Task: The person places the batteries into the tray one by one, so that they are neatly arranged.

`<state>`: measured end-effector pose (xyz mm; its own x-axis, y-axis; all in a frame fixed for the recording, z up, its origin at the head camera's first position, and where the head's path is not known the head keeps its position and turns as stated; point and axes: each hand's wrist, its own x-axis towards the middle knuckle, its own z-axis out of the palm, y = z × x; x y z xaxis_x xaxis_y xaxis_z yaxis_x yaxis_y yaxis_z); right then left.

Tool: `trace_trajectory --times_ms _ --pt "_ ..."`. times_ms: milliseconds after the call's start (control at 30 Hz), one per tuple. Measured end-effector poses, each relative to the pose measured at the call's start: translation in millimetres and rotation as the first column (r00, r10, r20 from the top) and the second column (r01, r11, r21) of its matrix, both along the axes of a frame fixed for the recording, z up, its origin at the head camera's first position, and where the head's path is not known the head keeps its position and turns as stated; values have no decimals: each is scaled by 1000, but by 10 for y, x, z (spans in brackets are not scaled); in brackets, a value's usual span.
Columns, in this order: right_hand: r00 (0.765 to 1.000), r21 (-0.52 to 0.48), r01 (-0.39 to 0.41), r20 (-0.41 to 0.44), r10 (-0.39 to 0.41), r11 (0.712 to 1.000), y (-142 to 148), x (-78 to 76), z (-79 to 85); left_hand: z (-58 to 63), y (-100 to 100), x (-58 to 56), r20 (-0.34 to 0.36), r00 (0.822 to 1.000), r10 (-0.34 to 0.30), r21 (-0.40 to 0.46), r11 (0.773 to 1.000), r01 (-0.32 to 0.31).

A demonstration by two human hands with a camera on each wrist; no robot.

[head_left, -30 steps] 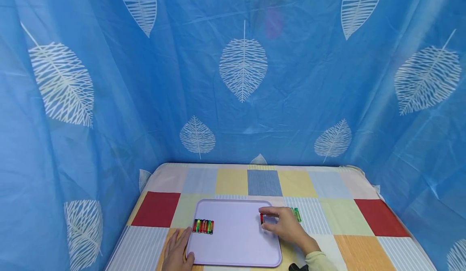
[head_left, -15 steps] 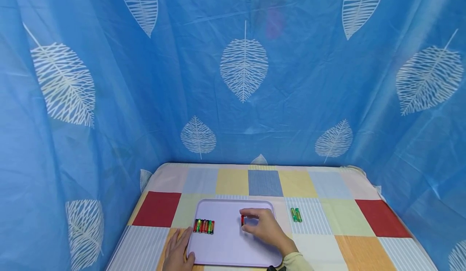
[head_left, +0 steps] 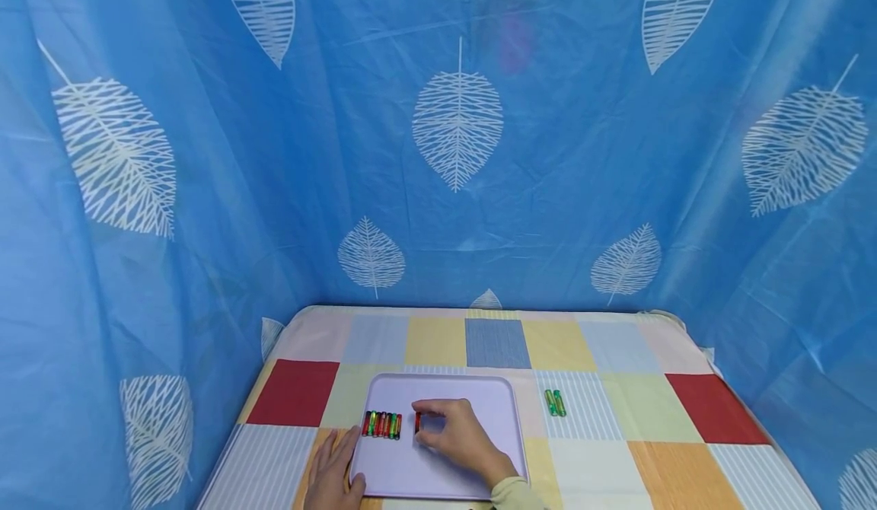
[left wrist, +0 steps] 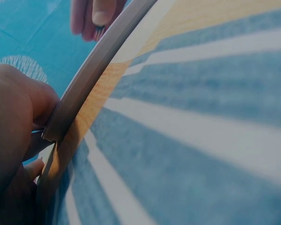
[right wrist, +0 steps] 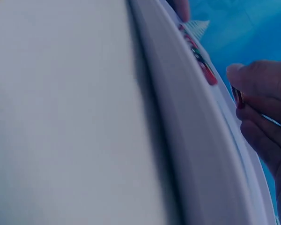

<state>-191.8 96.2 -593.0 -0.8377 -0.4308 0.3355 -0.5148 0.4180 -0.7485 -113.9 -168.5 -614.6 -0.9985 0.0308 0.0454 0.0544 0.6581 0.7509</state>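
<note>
My right hand (head_left: 452, 434) pinches a red and black battery (head_left: 418, 422) between thumb and fingers, above the lilac tray (head_left: 411, 472). The same held battery (right wrist: 237, 97) shows at the fingertips in the right wrist view. To its left, a row of several red, green and black batteries (head_left: 382, 425) lies side by side on the tray, a small gap away from the held one. My left hand (head_left: 334, 473) rests at the tray's front left corner, thumb on the rim and fingers stretched along the left side. In the left wrist view the thumb touches the tray rim (left wrist: 84, 82).
Two green batteries (head_left: 556, 403) lie on the patchwork tablecloth (head_left: 603, 472), right of the tray. A blue curtain (head_left: 548, 190) with white leaf prints encloses the table at the back and both sides.
My right hand has moved left across the tray with the battery, from the tray's right edge to near the row. The left hand has stayed at the corner.
</note>
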Motion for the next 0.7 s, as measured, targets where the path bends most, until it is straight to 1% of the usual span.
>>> trace_trajectory --times_ms 100,167,267,433,533,700 --pt "1000 2 17 -2 -17 1000 -100 -11 -28 22 4 -2 21 1000 7 -4 1000 -7" --pt "1000 9 31 -4 -31 999 -155 -14 -47 31 9 2 19 1000 7 -1 1000 -7" --pt "999 35 36 -35 -35 999 -223 -9 -66 32 12 11 11 1000 5 1 1000 -5" --pt "997 104 36 -68 -29 994 -310 10 -43 39 16 23 12 1000 9 0 1000 -9" --pt "996 147 52 -77 -41 988 -344 8 -27 48 19 16 18 1000 8 -13 1000 -8" --pt "995 185 61 -87 -45 981 -367 3 -5 62 32 15 20 1000 13 -20 1000 -13"
